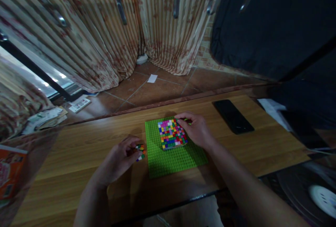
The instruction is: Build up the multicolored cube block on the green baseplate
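Observation:
A green studded baseplate lies on the wooden table. On it sits a roughly square mosaic of small toy bricks in many colours. My right hand reaches over the plate, thumb and index finger pinched at the mosaic's upper right corner; whatever is between the fingertips is hidden. Just left of the plate, my left hand has its fingers curled around a small cluster of coloured toy bricks, with orange, green, white and blue showing.
A black phone lies on the table to the right. Papers and a dark flat device are beyond it. An orange packet is at far left. Striped curtains hang behind the tiled floor.

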The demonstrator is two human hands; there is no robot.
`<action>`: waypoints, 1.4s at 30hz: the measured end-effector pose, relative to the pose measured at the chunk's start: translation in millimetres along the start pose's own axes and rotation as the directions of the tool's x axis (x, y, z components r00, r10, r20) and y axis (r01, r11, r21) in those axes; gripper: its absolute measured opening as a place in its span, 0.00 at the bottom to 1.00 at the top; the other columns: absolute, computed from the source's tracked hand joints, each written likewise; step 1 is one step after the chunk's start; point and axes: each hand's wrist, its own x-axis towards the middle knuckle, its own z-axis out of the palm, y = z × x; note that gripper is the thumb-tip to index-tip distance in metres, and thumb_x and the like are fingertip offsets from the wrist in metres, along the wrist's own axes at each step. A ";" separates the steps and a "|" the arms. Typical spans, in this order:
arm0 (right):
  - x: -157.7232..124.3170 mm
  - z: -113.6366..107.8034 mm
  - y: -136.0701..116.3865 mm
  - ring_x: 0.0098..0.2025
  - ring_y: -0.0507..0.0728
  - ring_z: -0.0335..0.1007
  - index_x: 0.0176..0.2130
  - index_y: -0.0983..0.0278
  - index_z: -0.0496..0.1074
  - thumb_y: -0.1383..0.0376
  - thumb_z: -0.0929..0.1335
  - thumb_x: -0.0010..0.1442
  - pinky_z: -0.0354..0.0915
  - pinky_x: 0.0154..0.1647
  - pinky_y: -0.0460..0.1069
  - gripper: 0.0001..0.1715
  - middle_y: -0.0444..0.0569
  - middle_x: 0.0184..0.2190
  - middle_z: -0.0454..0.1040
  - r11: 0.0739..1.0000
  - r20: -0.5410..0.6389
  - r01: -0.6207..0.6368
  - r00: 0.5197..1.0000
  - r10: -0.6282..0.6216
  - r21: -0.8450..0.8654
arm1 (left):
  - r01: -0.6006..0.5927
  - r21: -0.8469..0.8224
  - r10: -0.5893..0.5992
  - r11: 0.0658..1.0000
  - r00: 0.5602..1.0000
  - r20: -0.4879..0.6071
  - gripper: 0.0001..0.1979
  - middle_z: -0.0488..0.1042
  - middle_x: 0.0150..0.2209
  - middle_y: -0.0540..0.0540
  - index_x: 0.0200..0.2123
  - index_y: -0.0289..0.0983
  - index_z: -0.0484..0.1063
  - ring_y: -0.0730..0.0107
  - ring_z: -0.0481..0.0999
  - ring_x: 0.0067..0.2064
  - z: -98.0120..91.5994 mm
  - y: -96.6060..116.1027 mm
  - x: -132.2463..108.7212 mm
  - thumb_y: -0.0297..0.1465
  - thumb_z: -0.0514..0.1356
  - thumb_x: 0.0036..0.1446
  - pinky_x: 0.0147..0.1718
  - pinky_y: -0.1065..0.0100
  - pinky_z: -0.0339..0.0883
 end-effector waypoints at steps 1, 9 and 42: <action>0.3 0.7 0.5 0.41 0.54 0.77 0.36 0.60 0.80 0.67 0.67 0.59 0.70 0.43 0.50 0.10 0.46 0.38 0.82 1.000 -0.004 -0.015 1.000 0.015 0.024 | 0.003 -0.006 -0.003 1.000 1.000 -0.004 0.17 0.76 0.38 0.45 0.48 0.37 0.73 0.65 0.77 0.38 0.2 0.0 -0.2 0.36 0.61 0.56 0.37 0.65 0.73; 5.7 4.2 2.5 0.37 0.54 0.78 0.33 0.61 0.81 0.65 0.71 0.52 0.72 0.43 0.50 0.07 0.47 0.35 0.83 0.948 -0.024 -0.230 0.970 0.241 0.218 | -0.007 -0.029 0.007 1.000 1.000 0.002 0.18 0.76 0.39 0.44 0.49 0.37 0.72 0.65 0.76 0.39 1.4 -8.0 0.2 0.38 0.61 0.57 0.38 0.64 0.73; 4.5 0.3 -0.6 0.38 0.55 0.78 0.31 0.60 0.81 0.62 0.71 0.49 0.71 0.44 0.51 0.08 0.46 0.33 0.83 0.944 0.010 -0.216 0.975 0.220 0.250 | -0.004 0.029 0.004 1.000 1.000 0.009 0.18 0.75 0.37 0.45 0.50 0.37 0.71 0.67 0.77 0.37 1.3 -3.7 -0.9 0.36 0.60 0.57 0.35 0.67 0.71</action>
